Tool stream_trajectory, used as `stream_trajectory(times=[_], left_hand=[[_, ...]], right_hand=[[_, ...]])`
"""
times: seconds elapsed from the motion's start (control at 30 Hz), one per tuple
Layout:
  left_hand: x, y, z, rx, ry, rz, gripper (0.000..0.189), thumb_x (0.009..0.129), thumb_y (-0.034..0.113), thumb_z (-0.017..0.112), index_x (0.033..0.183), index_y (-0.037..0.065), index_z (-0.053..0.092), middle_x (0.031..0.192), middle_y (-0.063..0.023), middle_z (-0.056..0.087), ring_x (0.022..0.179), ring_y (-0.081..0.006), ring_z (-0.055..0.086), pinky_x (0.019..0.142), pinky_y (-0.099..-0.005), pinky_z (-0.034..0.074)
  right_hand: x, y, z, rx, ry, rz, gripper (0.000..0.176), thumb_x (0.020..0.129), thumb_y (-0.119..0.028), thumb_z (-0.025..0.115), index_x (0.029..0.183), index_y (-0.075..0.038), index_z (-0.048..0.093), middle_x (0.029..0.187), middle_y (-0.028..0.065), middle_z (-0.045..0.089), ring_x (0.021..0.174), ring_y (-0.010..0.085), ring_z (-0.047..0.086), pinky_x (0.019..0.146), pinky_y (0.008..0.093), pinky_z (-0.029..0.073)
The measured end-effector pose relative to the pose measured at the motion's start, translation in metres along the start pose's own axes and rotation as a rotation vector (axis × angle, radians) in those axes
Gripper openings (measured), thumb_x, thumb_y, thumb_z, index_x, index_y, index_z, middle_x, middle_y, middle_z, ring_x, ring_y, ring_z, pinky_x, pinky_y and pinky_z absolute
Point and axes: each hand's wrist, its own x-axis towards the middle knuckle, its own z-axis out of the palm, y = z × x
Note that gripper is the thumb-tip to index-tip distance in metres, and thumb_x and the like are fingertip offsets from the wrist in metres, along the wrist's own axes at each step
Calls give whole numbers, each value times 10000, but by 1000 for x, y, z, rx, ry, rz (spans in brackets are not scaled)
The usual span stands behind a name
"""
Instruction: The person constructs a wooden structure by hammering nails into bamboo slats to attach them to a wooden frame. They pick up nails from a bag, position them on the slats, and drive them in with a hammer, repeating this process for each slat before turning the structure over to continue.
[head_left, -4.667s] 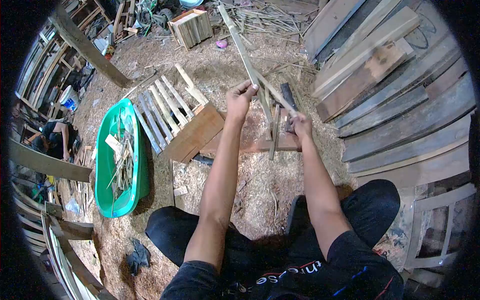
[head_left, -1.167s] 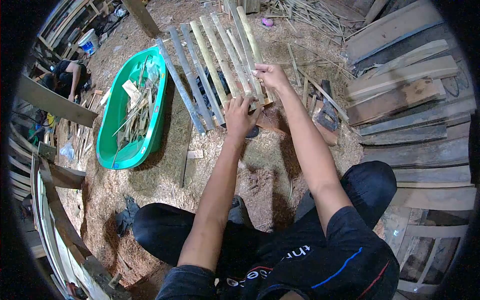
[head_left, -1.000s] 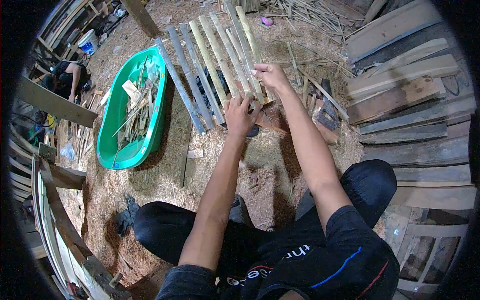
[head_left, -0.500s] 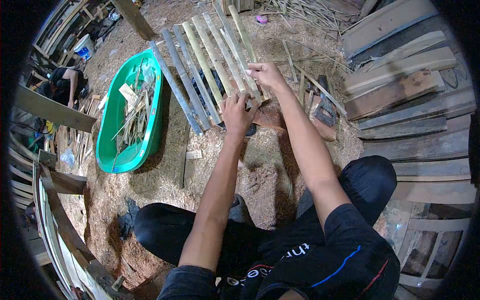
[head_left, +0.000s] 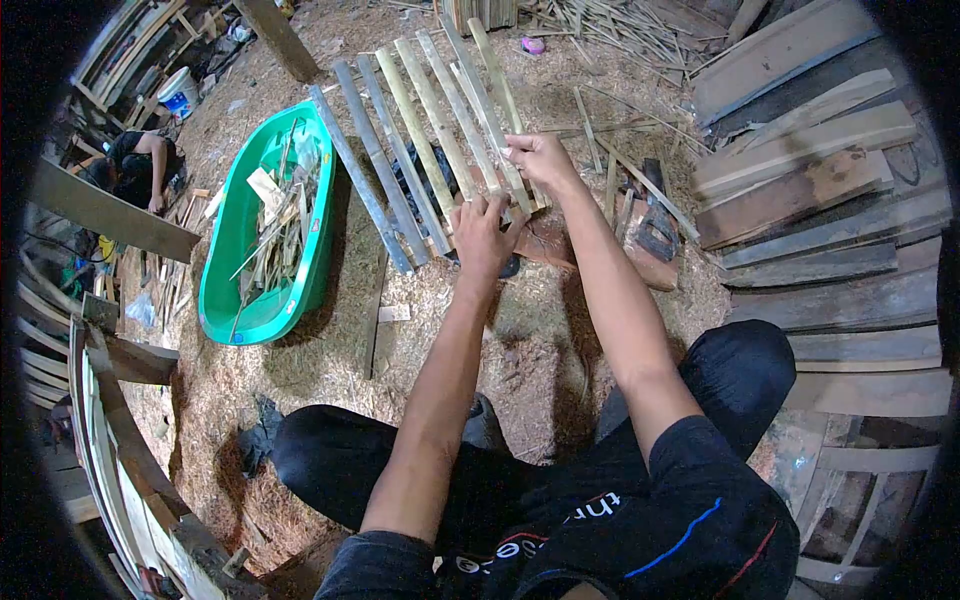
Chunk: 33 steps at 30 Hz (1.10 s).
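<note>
A row of several long bamboo slats point(head_left: 420, 130) lies side by side on the sawdust floor, resting on a brown wooden board point(head_left: 545, 243). My left hand point(head_left: 481, 237) presses flat on the near ends of the slats, fingers spread. My right hand point(head_left: 540, 160) pinches the rightmost slat point(head_left: 492, 80) partway along its length. A dark hatchet-like tool point(head_left: 655, 225) lies on the floor to the right of my right arm.
A green plastic tub point(head_left: 235, 215) with bamboo scraps sits left of the slats. Stacked wooden planks point(head_left: 810, 170) fill the right side. Another person point(head_left: 135, 165) crouches at far left near a white bucket point(head_left: 182, 92). Loose bamboo strips litter the far floor.
Earlier my hands held a thin strip and a blade upright; since then both hands have come down on the laid slats. Over the last second they barely shift.
</note>
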Motion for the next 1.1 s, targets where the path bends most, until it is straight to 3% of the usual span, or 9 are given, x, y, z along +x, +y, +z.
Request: stream_trajectory(times=[0.1, 0.5, 0.6, 0.7, 0.9, 0.97, 1.1], left_hand=[[0, 1, -2, -47, -35, -21, 347, 768, 303, 777, 1053, 137, 668, 958, -120, 582, 887, -323, 585, 805, -428, 407], [-1, 1, 0, -32, -5, -5, 345, 759, 316, 786, 1031, 139, 669, 920, -93, 587, 874, -286, 592, 799, -412, 412], [1, -2, 0, -42, -34, -15, 384, 737, 320, 808, 1050, 135, 685, 930, -88, 590, 912, -274, 589, 857, -411, 413], [3, 0, 0, -11, 1, -15, 397, 735, 333, 808, 1061, 147, 681, 932, -92, 588, 905, -275, 585, 860, -412, 414], [30, -18, -3, 82, -119, -35, 424, 763, 363, 789, 1111, 155, 669, 1013, -100, 581, 988, -282, 537, 895, -414, 421], [45, -38, 6, 97, -140, -19, 439, 773, 350, 771, 1152, 155, 667, 1071, -106, 574, 1016, -298, 522, 922, -431, 429], [69, -56, 10, 102, -226, -54, 435, 798, 297, 738, 1201, 157, 657, 1137, -107, 569, 1058, -308, 516, 958, -453, 417]], right_hand=[[4, 10, 1, 13, 11, 1, 290, 843, -83, 718, 1122, -4, 711, 1008, 119, 742, 874, 146, 682, 810, 290, 524], [3, 5, 0, -41, 46, 105, 297, 827, -125, 734, 1112, -42, 725, 987, 100, 747, 855, 141, 686, 799, 282, 525], [14, 12, 0, -19, 12, 94, 300, 827, -129, 733, 1114, -45, 726, 969, 103, 747, 843, 134, 683, 780, 286, 528], [14, 8, -1, -49, -21, 81, 268, 906, -46, 654, 1169, -59, 702, 974, 68, 723, 778, 122, 665, 649, 288, 549], [9, 18, -27, 433, 307, -38, 314, 929, -42, 637, 1239, 10, 630, 1045, 121, 714, 799, 163, 685, 674, 289, 565], [9, 39, -41, 460, 331, -32, 366, 951, -54, 606, 1311, 5, 575, 1007, 107, 715, 837, 142, 671, 658, 273, 557], [-27, 50, -38, 269, 366, 185, 401, 956, -65, 595, 1350, -8, 546, 915, 62, 686, 678, 94, 613, 598, 237, 524]])
